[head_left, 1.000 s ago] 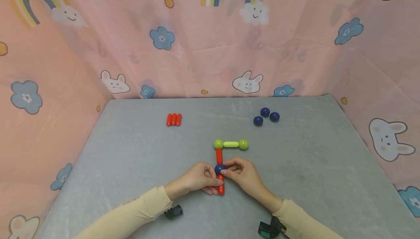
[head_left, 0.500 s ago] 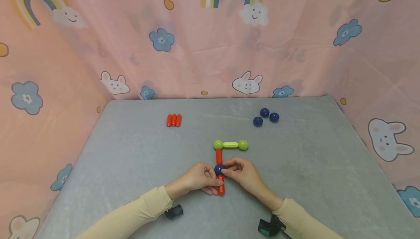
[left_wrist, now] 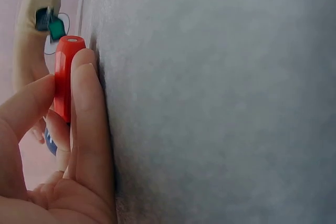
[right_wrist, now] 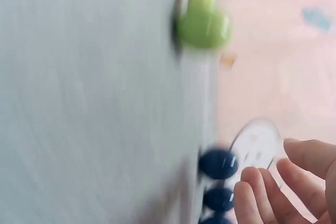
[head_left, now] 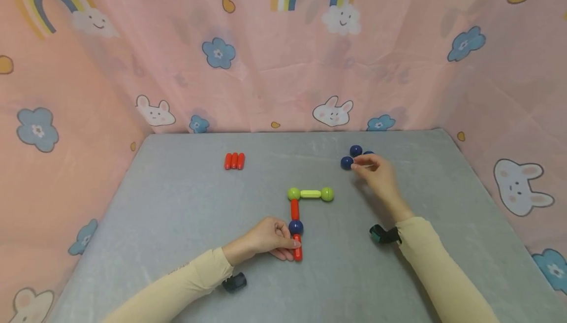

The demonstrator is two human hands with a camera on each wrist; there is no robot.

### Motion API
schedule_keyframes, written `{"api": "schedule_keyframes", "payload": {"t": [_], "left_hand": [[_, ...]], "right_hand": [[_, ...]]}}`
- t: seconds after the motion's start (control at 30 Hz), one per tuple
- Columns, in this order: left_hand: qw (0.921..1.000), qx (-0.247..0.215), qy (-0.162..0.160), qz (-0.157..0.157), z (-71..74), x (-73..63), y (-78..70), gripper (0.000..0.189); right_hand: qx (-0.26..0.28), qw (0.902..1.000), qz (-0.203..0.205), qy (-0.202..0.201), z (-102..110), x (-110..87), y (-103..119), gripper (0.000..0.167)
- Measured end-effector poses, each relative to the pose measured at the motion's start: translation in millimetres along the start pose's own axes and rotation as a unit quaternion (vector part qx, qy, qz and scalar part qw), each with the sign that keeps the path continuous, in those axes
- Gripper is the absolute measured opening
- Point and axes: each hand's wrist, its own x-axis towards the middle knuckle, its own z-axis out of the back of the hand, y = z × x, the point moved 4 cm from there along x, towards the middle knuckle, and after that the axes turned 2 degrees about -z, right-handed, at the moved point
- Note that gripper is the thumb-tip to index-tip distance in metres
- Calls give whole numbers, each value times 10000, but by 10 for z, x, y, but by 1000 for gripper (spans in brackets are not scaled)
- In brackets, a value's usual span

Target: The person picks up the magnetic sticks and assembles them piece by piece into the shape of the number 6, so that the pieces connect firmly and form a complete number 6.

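My left hand (head_left: pixel 266 238) pinches the near red rod (head_left: pixel 298 254) between thumb and fingers; in the left wrist view this red rod (left_wrist: pixel 63 77) shows its flat end with a grey centre. The rod joins a blue ball (head_left: pixel 296 227), then a second red rod (head_left: pixel 295 209) up to a green ball (head_left: pixel 294 194). From there a green rod (head_left: pixel 310 194) runs right to another green ball (head_left: pixel 327 194). My right hand (head_left: pixel 380 177), thumb and fingers apart and holding nothing, is at the nearest loose blue ball (head_left: pixel 347 163). Its fingers partly hide another blue ball.
Behind sits one more loose blue ball (head_left: pixel 356 150). Three red rods (head_left: pixel 234 161) lie side by side at the back left of the grey table (head_left: pixel 186 190). A pink patterned curtain (head_left: pixel 266 77) surrounds its back and sides. Black wrist devices hang under both sleeves.
My right hand has left the joined blue ball and moved back and right to the loose blue balls. The left hand keeps its pinch on the near red rod.
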Motion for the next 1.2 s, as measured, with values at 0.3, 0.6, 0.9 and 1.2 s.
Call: {"api": "schedule_keyframes", "payload": {"t": [0.3,0.6,0.9,1.2], "left_hand": [[10000,49,65,9,16,20,-6,20],[9999,-59,110,46,21,30,23,21],[9999,-40,93,51,29,32,33,22],[9999,-38,100,53,27,31,25,20]], "right_hand": [[-934,9947,246,357,18,336,-104,41],[-1099,9910,382,655,-45,429,-151,40],[-1050,9922,532,406,-62,421,-181,37],[-1035,9921,657,278,10,208,-120,37]]}}
